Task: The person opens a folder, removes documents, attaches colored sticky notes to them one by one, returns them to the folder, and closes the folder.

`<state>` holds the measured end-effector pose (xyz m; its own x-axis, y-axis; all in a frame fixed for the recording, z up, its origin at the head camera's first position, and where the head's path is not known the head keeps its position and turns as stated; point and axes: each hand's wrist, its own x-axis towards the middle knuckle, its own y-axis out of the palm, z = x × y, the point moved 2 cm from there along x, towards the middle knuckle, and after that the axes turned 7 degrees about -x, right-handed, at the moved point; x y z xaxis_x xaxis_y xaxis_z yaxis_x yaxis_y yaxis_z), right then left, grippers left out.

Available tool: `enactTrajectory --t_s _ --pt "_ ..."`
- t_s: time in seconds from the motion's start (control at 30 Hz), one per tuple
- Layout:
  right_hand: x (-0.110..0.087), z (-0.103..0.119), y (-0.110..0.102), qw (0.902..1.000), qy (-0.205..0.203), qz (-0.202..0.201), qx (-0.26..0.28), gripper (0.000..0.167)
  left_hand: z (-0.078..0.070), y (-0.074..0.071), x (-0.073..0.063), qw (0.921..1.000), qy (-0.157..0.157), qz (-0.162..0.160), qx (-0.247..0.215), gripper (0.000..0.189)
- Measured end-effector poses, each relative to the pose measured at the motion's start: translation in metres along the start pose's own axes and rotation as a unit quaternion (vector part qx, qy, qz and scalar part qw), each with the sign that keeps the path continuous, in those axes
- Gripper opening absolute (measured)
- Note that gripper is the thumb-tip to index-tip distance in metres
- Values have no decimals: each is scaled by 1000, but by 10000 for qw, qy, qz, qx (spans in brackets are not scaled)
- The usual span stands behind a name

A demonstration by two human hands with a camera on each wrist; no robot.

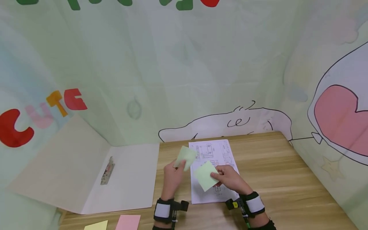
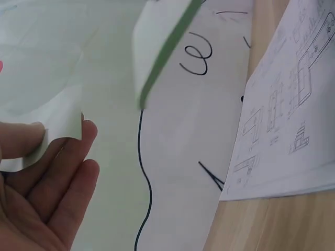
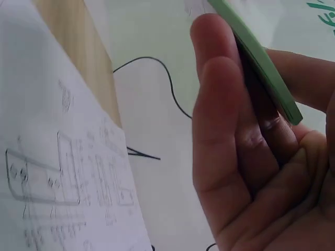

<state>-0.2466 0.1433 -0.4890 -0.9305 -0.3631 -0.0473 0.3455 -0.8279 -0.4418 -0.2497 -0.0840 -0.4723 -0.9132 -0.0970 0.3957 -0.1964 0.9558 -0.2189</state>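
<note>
My left hand (image 1: 172,179) pinches a single pale green sticky note (image 1: 186,156) between thumb and fingers. In the left wrist view that sheet (image 2: 65,112) bends slightly at its lower edge. A pad of green sticky notes (image 1: 205,176) is gripped by my right hand (image 1: 231,179), thumb on its face and fingers behind. Its thick green edge (image 3: 264,68) shows in the right wrist view. Sheet and pad are apart. Below both hands lie white papers printed with technical drawings (image 1: 211,198), partly covered by the pad in the head view.
To the left, a white folder (image 1: 132,179) lies open, its cover tilted up and a metal clip (image 1: 107,172) inside. Yellow sticky notes (image 1: 97,225) and pink sticky notes (image 1: 128,222) are at the wooden table's (image 1: 267,166) front edge. A printed curtain (image 1: 184,70) hangs behind.
</note>
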Motion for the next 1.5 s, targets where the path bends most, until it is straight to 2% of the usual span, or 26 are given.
enactTrajectory --t_s 0.1,0.2,0.37,0.5,0.63,0.77,0.9,1.13,1.5 --pt "-4 -4 -6 9999 51 -51 -111 20 3 -14 3 9989 -80 -458 -40 22" --pt "-8 -10 -15 9998 155 -37 -124 20 5 -24 4 9982 -19 -595 -50 22" --pt "-9 -23 -33 9982 552 -139 -169 27 6 -27 4 9991 138 -389 -58 19" --pt "-8 -36 -47 9954 822 -450 -205 28 5 -22 3 9998 102 -116 151 18" --pt "-4 -46 -59 9923 965 -760 -126 31 1 -16 2 9994 109 164 270 21" --pt "2 -55 -70 9887 1083 -999 -278 32 -3 -12 1 9987 158 372 314 23" --pt "8 -66 -81 9858 1203 -1143 -270 30 -5 -10 -1 9984 175 452 301 23" --pt "21 -89 -108 9811 1406 -1326 121 35 -5 -10 -2 9985 63 455 306 25" --pt "35 -111 -152 9722 1750 -1555 -18 33 -3 -9 -2 9976 -2 551 408 24"
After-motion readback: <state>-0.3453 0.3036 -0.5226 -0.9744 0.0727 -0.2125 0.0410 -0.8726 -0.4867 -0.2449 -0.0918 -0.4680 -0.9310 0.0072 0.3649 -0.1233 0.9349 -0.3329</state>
